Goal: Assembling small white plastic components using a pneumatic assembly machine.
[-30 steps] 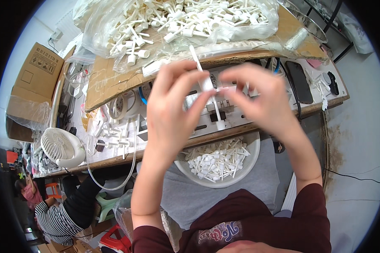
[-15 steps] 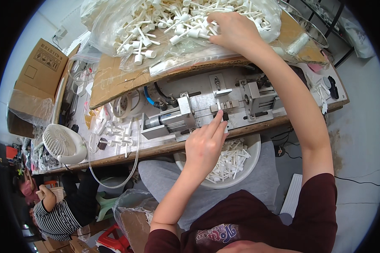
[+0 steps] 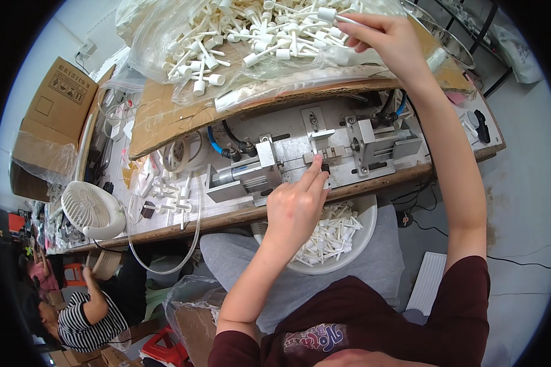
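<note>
A white ribbed cap with a thin stem (image 3: 327,14) is pinched by its stem in the fingers of my right hand (image 3: 386,44). That hand is raised over the right end of a plastic bag (image 3: 144,52) heaped with similar white capped stems (image 3: 260,30). My left hand (image 3: 295,205) lies over the front of a metal clamping jig (image 3: 297,131). Its index finger stretches forward, the tip on the small centre block (image 3: 332,154), beside a white piece that the finger partly hides. Nothing shows gripped in the left hand, though its curled fingers are partly hidden.
A round bowl (image 3: 370,235) of white stem pieces rests on my lap under the bench edge. Cardboard (image 3: 159,116) supports the bag above the jig. To the left stand a small white fan (image 3: 92,208) and looped clear tubing (image 3: 165,269). A co-worker in stripes (image 3: 86,318) sits far left.
My right hand has come up out of the heap and moved right, now carrying a capped stem. The left hand has barely moved. The co-worker's posture and arm have shifted.
</note>
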Demonstrator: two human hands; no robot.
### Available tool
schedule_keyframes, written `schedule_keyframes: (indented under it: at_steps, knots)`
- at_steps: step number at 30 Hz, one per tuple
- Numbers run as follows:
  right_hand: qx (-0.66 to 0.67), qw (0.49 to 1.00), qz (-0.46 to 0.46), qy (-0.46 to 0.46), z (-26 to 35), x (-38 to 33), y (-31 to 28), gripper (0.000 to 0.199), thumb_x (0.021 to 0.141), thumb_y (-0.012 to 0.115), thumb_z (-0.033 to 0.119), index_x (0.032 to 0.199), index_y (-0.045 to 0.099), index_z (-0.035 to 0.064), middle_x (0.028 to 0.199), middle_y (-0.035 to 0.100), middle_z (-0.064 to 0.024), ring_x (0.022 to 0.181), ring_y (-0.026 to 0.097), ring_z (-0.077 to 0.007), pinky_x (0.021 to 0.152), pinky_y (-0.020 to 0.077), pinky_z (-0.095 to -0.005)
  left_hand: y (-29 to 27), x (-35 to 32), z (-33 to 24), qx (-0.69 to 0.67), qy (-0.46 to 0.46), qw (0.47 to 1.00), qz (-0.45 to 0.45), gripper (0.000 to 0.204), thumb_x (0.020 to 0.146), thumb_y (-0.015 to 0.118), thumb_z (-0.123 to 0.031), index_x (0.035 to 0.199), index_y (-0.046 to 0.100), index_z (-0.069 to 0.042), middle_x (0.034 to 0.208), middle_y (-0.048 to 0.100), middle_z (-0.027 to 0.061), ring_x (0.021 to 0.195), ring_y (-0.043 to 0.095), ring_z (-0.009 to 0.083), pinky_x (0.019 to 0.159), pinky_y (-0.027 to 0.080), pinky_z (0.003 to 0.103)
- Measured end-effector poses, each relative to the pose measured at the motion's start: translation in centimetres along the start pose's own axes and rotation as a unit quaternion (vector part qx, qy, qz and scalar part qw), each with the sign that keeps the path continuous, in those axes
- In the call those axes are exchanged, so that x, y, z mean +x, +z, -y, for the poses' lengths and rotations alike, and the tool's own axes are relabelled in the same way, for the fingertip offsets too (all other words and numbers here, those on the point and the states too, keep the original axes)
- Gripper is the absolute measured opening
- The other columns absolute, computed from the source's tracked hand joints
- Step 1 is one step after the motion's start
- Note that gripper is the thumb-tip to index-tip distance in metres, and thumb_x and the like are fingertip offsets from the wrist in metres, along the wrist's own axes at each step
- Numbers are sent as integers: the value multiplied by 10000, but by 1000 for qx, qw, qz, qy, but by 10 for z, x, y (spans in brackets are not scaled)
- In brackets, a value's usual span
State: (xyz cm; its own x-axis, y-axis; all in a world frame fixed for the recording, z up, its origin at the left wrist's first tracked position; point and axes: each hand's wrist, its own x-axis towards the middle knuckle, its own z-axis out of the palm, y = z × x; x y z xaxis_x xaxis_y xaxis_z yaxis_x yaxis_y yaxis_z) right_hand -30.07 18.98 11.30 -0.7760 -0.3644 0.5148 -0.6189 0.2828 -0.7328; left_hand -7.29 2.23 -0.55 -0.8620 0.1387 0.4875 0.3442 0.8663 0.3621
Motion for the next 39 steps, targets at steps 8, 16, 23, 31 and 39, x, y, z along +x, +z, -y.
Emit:
schedule_keyframes:
  at_steps: [8, 16, 23, 31, 39]
  knots:
    - [17, 991, 126, -51, 62, -141, 21, 182, 841, 748, 52, 1017, 769, 12, 895, 725, -83, 775, 686, -154, 683, 534, -280, -33, 19, 1, -19, 121, 977, -177, 587, 739, 799, -58, 1294, 627, 22, 1255, 648, 192, 1029, 668, 294, 820, 548, 370]
    - [-99, 987, -16, -129, 31, -190, 60, 237, 790, 766, 12, 1016, 697, 6, 1008, 700, -115, 696, 685, -203, 584, 554, -284, -39, -9, -4, -131, -49, 979, -150, 422, 828, 724, 79, 1242, 686, 8, 1071, 731, 139, 888, 698, 195, 729, 564, 292]
    - [-221, 957, 13, -185, 18, -210, 101, 250, 752, 786, 8, 979, 696, -43, 1116, 700, -183, 826, 732, -278, 696, 598, -333, -44, -12, -7, -209, -130, 954, -173, 387, 795, 729, 93, 1172, 712, 12, 1083, 715, 130, 848, 678, 130, 612, 551, 233]
    - [-255, 948, 85, -170, 30, -196, 86, 247, 733, 654, 40, 956, 677, -62, 1157, 687, -204, 844, 722, -220, 712, 580, -310, -46, -20, -7, -319, -185, 920, -132, 290, 865, 665, 93, 1150, 677, 37, 1323, 562, 172, 1029, 650, 173, 752, 598, 248]
    - [-309, 929, 115, -171, 32, -192, 83, 254, 721, 735, 99, 955, 705, 5, 1158, 704, -132, 690, 685, -188, 623, 544, -300, -48, -16, -12, -447, -200, 864, -119, 390, 802, 751, 109, 1181, 681, 52, 1323, 532, 152, 1063, 666, 208, 851, 631, 293]
